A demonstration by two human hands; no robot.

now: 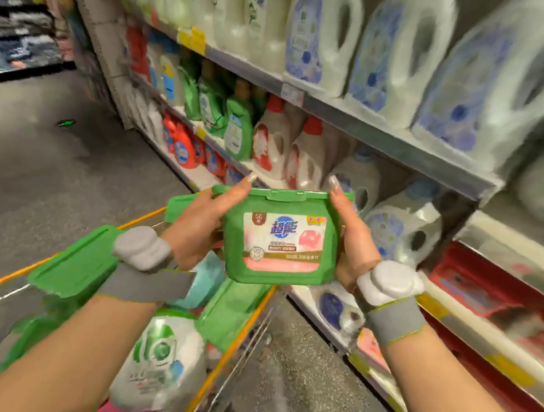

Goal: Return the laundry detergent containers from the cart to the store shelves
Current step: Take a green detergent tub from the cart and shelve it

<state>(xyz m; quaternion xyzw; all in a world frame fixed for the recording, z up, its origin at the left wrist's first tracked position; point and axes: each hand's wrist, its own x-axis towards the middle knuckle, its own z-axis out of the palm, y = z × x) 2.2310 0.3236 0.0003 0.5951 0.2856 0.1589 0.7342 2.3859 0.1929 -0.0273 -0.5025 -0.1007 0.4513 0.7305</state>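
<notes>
Though blurred, jugs (pixel 397 51) on shelves (pixel 404 146).

Counts along the detergent aisle, cart and shelves

Two hands, the left hand (pixel 201 212) and right hand (pixel 354 238), hold one green pod box (pixel 280 237). One cart (pixel 240 333) carries at least three more green boxes (pixel 73 265) and one white-and-green detergent bag (pixel 161 355); blur hides any further contents. On the top shelf stand three large white jugs with blue labels (pixel 391 50); below, two white bottles with red caps (pixel 272 138) and about three green refill pouches (pixel 237 128).
</notes>
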